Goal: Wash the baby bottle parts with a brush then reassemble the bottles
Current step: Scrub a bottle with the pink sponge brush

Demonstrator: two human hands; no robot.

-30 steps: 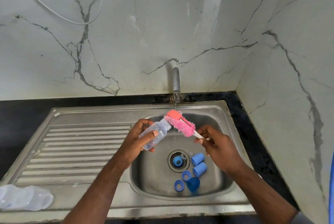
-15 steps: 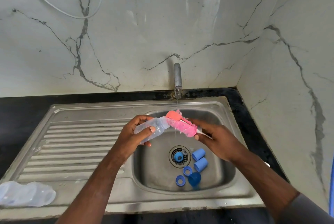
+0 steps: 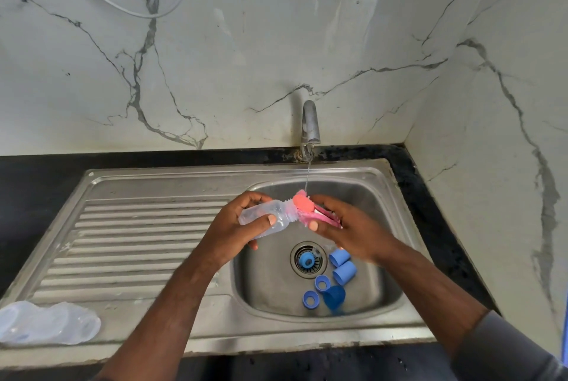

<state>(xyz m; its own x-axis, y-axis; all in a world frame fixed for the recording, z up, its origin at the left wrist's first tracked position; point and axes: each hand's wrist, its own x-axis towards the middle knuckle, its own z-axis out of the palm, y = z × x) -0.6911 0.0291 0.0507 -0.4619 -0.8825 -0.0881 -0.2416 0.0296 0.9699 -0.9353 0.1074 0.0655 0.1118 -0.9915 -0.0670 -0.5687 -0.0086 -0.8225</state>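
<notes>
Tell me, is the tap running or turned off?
Running. A thin stream of water falls from the tap onto the pink brush held at the mouth of the clear bottle.

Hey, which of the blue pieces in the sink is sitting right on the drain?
The small round blue piece, alone on the drain strainer. The other blue pieces lie off it, on the basin floor to its right and front.
</notes>
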